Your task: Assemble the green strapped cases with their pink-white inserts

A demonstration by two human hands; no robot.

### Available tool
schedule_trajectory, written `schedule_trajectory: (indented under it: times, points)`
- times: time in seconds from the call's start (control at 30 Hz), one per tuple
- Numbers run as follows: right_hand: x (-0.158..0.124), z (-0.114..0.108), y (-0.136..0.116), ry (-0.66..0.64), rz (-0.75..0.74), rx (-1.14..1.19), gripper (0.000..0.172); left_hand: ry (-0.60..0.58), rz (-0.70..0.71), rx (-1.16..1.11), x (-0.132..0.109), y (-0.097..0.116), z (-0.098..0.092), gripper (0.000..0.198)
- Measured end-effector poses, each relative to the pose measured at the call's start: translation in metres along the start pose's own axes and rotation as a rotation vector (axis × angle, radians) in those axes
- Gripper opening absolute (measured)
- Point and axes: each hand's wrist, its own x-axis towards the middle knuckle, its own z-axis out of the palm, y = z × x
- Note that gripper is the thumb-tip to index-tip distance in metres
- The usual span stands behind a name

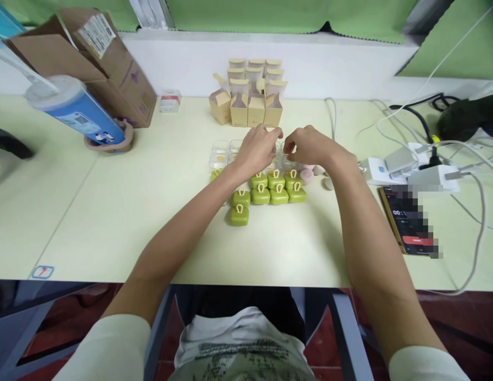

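My left hand [259, 150] is over the rows of clear plastic cases [220, 159], its fingers curled downward and partly hidden. Close by on the right, my right hand [308, 145] bends its thumb and fingers together above the same cases. Whatever either hand pinches is too small or too covered to make out. Nearer to me stand several small green cases [279, 196] with pale loops on top, in uneven rows; my left forearm hides some. Pink round pieces [306, 176] and a whitish round piece [329, 183] lie beside my right wrist.
Small open cardboard boxes [256, 112] stand grouped against the wall. On the left are a large carton [127, 79], a blue cup [83, 119] and a small white box [170, 101]. Chargers with cables [432, 177] and a phone [409, 222] lie on the right.
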Motion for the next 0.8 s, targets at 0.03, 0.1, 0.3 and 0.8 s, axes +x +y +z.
schedule_trajectory:
  times: [0.03,0.1,0.3,0.8]
  points:
    - [-0.003,-0.004,0.0,0.006,0.01,-0.001,0.023,0.006,-0.003,-0.001,0.0,-0.001,-0.005,0.049]
    - [-0.012,-0.014,-0.001,0.035,0.032,-0.013,0.026,0.039,-0.018,-0.007,-0.003,-0.007,-0.022,0.041]
    - [-0.041,-0.042,-0.014,0.15,-0.017,0.035,0.032,0.0,-0.027,-0.088,-0.023,-0.049,-0.083,0.021]
    - [-0.059,-0.044,0.032,-0.22,0.24,0.131,0.029,-0.229,-0.067,0.193,-0.122,0.017,-0.1,0.007]
